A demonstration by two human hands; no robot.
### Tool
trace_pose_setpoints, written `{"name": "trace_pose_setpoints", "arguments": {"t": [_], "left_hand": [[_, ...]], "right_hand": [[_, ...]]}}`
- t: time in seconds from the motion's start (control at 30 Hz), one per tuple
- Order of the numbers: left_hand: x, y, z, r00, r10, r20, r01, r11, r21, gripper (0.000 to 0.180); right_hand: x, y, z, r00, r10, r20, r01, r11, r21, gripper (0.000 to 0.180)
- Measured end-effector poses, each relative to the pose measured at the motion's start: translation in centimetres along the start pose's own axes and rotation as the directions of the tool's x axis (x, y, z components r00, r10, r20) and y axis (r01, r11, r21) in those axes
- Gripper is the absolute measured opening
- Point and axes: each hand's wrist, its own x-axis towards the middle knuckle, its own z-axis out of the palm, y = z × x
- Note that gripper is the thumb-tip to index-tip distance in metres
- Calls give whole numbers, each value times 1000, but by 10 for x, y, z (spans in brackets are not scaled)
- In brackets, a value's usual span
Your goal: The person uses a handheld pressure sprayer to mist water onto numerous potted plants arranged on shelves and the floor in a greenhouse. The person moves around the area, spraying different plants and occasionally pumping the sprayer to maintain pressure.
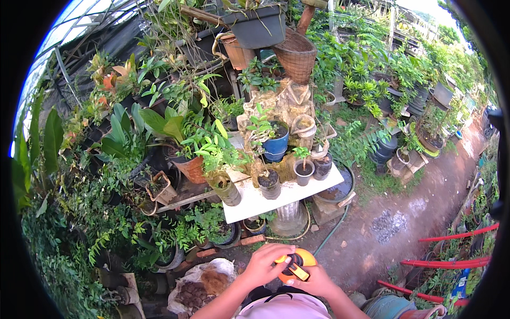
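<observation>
Close in front of my body I hold an orange spray bottle (307,257) with a black top and yellow parts, seen from above. My left hand (265,266) is closed about its black top. Around the bottle's right side wraps my right hand (317,278), its fingers partly hidden. Beyond my hands stands a white tabletop (249,208) with several potted plants. Among them are a blue pot (275,147), a small grey pot (304,178) with a seedling, and clear plastic containers (269,187) of soil.
An open white sack (202,282) of brown fibre lies left of my forearms. A green hose (332,232) runs over the dirt path. Red bars (446,262) jut in at right. A basin of water (338,189) sits beside the table. Dense potted plants (188,154) crowd the left.
</observation>
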Motion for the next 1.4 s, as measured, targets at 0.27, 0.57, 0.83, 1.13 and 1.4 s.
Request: {"name": "trace_pose_setpoints", "arguments": {"t": [0.27, 0.57, 0.83, 1.13, 1.4], "left_hand": [[17, 53, -91, 859, 446, -253, -251, 796, 551, 24], [-29, -13, 14, 980, 153, -126, -131, 977, 167, 32], [-19, 53, -58, 960, 271, -70, -195, 825, 531, 22], [-23, 8, 7, 952, 181, -246, -118, 961, 252, 22], [-29, 42, -41, 991, 131, 36, -132, 858, 496, 22]], "right_hand": [[6, 6, 8, 995, -28, 97, 47, 979, -200, 35], [17, 26, 17, 957, -277, -84, 258, 949, -181, 32], [10, 37, -1, 959, -278, 46, 281, 926, -254, 31], [16, 10, -4, 933, -357, 42, 351, 878, -326, 34], [8, 26, -10, 965, -235, 120, 258, 938, -233, 32]]}}
